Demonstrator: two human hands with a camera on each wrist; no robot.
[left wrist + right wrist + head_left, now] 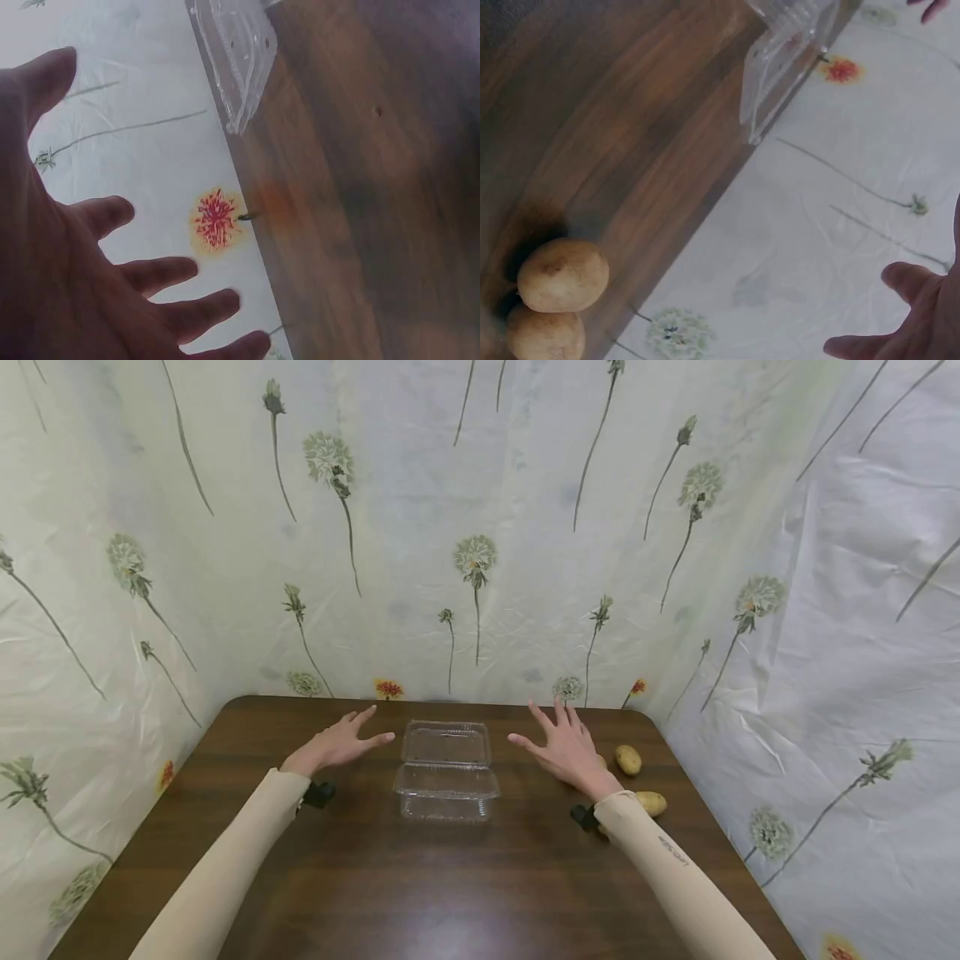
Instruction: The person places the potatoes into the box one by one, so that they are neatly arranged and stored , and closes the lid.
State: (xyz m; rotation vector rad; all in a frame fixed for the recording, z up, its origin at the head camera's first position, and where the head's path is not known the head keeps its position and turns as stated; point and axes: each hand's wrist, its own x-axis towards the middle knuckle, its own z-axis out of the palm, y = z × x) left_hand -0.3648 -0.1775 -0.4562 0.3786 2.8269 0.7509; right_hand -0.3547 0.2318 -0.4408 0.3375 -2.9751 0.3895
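Observation:
A clear plastic clamshell container (446,782) stands on the brown table with its lid up, between the two hands. My left hand (335,745) is held to its left, fingers spread and touching nothing; the left wrist view shows this hand (97,262) with its palm bare. To the container's right, my right hand (564,745) is spread in the same way and holds nothing. Potatoes lie by the right hand and forearm: one potato (627,760) beyond the wrist, another potato (651,803) partly behind the sleeve. Two potatoes (563,275) show in the right wrist view.
The dark wooden table (360,877) ends at a back edge against a floral cloth (405,610). This cloth also hangs along both sides. A dark band with a small device (318,794) sits at each wrist.

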